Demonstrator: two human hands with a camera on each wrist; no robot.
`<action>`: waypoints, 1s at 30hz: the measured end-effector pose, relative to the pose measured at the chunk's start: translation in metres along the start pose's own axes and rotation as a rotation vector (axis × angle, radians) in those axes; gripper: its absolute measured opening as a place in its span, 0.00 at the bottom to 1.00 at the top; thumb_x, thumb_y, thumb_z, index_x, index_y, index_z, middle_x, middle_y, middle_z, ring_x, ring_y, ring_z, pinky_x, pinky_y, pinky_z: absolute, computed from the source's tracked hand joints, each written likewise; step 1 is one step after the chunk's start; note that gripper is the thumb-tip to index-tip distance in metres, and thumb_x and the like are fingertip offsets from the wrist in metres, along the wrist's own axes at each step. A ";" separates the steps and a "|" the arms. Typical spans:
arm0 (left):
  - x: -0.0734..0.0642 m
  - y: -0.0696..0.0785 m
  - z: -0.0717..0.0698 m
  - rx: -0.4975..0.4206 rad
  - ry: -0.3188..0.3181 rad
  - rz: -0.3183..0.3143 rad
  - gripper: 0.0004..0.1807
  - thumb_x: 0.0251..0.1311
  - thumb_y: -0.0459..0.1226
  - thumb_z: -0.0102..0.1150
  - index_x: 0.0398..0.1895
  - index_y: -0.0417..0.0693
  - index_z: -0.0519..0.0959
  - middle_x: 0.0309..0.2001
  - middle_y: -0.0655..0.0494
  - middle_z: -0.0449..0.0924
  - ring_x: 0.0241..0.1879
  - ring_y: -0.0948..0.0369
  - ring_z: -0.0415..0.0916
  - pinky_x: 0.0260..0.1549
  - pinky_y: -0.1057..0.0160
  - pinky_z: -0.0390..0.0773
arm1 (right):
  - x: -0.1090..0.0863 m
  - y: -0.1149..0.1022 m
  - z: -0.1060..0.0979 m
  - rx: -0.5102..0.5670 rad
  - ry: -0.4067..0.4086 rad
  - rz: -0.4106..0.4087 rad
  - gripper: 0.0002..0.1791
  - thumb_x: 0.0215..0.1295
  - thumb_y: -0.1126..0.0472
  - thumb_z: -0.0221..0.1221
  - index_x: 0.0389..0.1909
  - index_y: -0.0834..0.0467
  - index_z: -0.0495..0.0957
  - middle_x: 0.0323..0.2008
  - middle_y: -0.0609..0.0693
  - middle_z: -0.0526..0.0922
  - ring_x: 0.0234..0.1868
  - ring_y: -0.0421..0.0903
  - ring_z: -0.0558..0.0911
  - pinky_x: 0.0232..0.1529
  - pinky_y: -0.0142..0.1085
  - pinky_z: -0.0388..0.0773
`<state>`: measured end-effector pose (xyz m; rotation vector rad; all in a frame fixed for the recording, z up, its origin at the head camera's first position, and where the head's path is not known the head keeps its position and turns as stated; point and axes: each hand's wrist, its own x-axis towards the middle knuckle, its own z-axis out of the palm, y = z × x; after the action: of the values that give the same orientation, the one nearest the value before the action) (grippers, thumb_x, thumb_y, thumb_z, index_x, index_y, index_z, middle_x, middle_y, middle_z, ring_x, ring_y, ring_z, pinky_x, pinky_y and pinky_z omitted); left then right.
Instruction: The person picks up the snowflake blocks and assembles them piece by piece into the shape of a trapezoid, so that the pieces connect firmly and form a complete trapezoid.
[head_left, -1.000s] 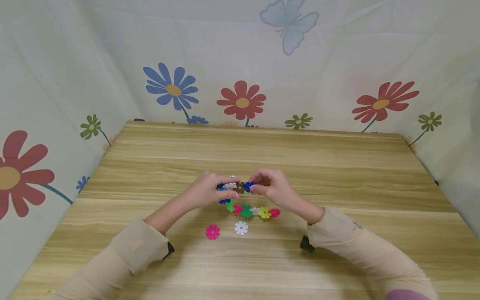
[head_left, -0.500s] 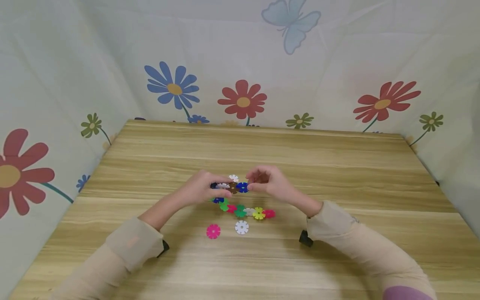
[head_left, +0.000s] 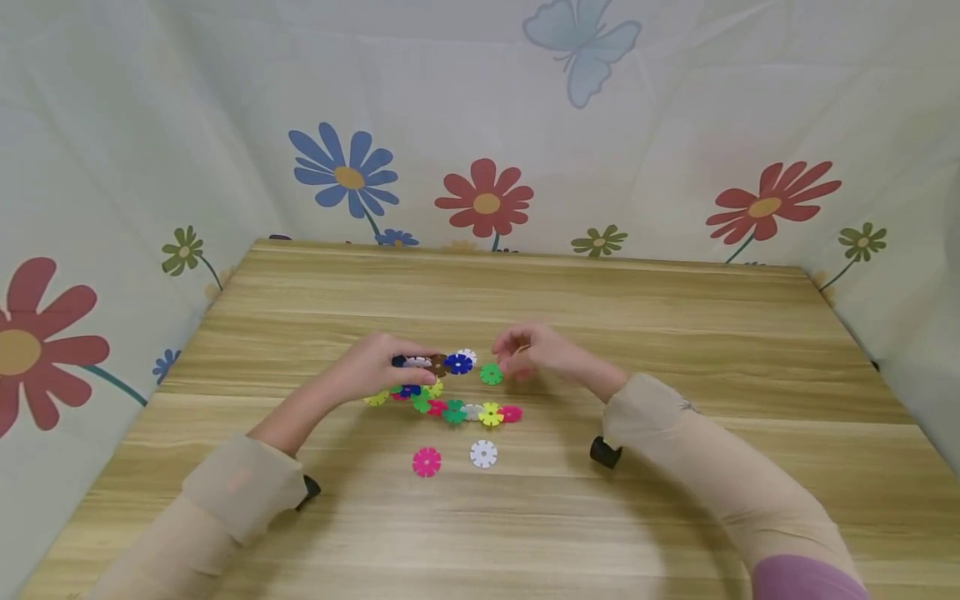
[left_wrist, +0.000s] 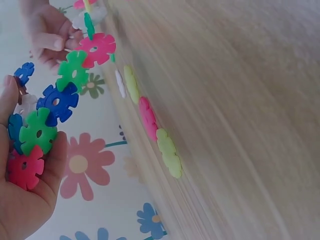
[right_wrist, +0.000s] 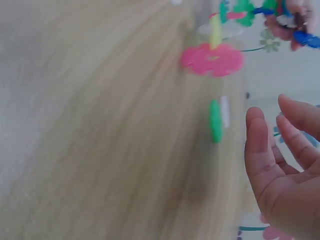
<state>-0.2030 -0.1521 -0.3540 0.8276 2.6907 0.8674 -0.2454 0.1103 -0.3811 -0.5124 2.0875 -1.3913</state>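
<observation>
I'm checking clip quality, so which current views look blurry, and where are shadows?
Right wrist: the table and pink disc look blurred; left wrist: the disc chain is fairly crisp; head: mostly clear, with soft shadows on the table beside both sleeves.

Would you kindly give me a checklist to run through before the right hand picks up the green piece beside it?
1. Chain held: ok, the left hand grips it.
2. Blue end piece exposed: ok, it sticks out past the left hand.
3. Right hand free: ok, it holds nothing.
4. Green piece separate: ok, it lies apart from the chain on the table.
5. Right fingers touching the green piece: not ok, the right wrist view shows a gap.
6. Chain joints tight: cannot tell.
</observation>
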 end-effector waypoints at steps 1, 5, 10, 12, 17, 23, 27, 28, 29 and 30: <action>0.000 -0.001 -0.001 0.007 0.000 0.000 0.22 0.50 0.49 0.59 0.47 0.50 0.78 0.30 0.58 0.81 0.14 0.67 0.59 0.15 0.70 0.61 | 0.003 0.002 0.000 -0.006 -0.006 0.022 0.16 0.54 0.70 0.56 0.45 0.70 0.70 0.30 0.52 0.76 0.29 0.45 0.76 0.31 0.35 0.77; -0.002 -0.002 -0.002 0.029 0.008 0.005 0.22 0.50 0.50 0.59 0.47 0.50 0.78 0.26 0.59 0.80 0.12 0.67 0.55 0.14 0.70 0.60 | 0.013 0.010 0.003 -0.039 -0.006 0.091 0.16 0.53 0.70 0.57 0.45 0.67 0.70 0.28 0.52 0.76 0.26 0.44 0.77 0.28 0.34 0.78; -0.002 -0.002 -0.002 0.035 0.017 0.016 0.24 0.49 0.52 0.58 0.47 0.50 0.78 0.27 0.60 0.80 0.12 0.68 0.55 0.14 0.71 0.59 | 0.020 0.013 0.009 -0.106 0.018 0.117 0.17 0.50 0.71 0.60 0.43 0.67 0.71 0.22 0.50 0.74 0.19 0.42 0.74 0.21 0.31 0.75; -0.002 -0.003 -0.002 0.035 0.018 0.017 0.25 0.49 0.54 0.57 0.47 0.51 0.78 0.28 0.60 0.80 0.13 0.68 0.55 0.14 0.71 0.59 | 0.022 0.014 0.011 -0.144 0.026 0.113 0.17 0.49 0.72 0.60 0.42 0.67 0.72 0.20 0.49 0.73 0.17 0.41 0.72 0.19 0.29 0.73; -0.002 -0.003 -0.003 0.037 0.017 0.017 0.26 0.48 0.56 0.56 0.47 0.51 0.78 0.29 0.60 0.81 0.13 0.68 0.55 0.14 0.71 0.60 | 0.024 0.013 0.013 -0.246 0.032 0.085 0.16 0.47 0.71 0.62 0.40 0.65 0.74 0.16 0.48 0.70 0.14 0.40 0.70 0.15 0.28 0.70; -0.002 -0.001 -0.003 0.037 0.014 0.018 0.24 0.49 0.52 0.58 0.47 0.50 0.79 0.32 0.58 0.82 0.13 0.68 0.57 0.14 0.71 0.60 | 0.026 0.014 0.015 -0.332 0.017 0.060 0.15 0.46 0.71 0.62 0.38 0.65 0.74 0.16 0.48 0.70 0.13 0.40 0.68 0.13 0.27 0.68; -0.002 0.000 -0.003 0.039 0.013 0.018 0.23 0.49 0.51 0.58 0.46 0.50 0.79 0.32 0.58 0.82 0.14 0.68 0.59 0.15 0.71 0.61 | 0.026 0.015 0.015 -0.363 0.018 0.039 0.13 0.47 0.71 0.63 0.35 0.64 0.74 0.18 0.48 0.69 0.13 0.39 0.68 0.13 0.27 0.67; -0.002 0.000 -0.003 0.041 0.013 0.021 0.23 0.50 0.51 0.58 0.46 0.50 0.79 0.32 0.59 0.82 0.15 0.68 0.60 0.15 0.71 0.61 | 0.026 0.015 0.015 -0.368 0.019 0.031 0.13 0.47 0.71 0.63 0.35 0.64 0.73 0.18 0.48 0.69 0.13 0.39 0.67 0.13 0.27 0.66; -0.002 0.001 -0.003 0.041 0.013 0.021 0.22 0.50 0.51 0.58 0.46 0.50 0.79 0.32 0.59 0.82 0.14 0.68 0.59 0.15 0.71 0.61 | 0.026 0.014 0.015 -0.372 0.017 0.023 0.13 0.47 0.71 0.63 0.34 0.64 0.73 0.19 0.48 0.68 0.13 0.39 0.67 0.13 0.27 0.66; -0.002 0.001 -0.003 0.043 0.013 0.020 0.23 0.50 0.51 0.58 0.46 0.50 0.79 0.30 0.59 0.82 0.14 0.68 0.59 0.15 0.71 0.60 | 0.025 0.015 0.015 -0.374 0.016 0.012 0.13 0.46 0.71 0.63 0.33 0.64 0.72 0.19 0.48 0.68 0.13 0.39 0.67 0.13 0.27 0.66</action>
<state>-0.2019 -0.1543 -0.3508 0.8626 2.7255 0.8250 -0.2545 0.0903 -0.4051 -0.6367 2.3713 -1.0002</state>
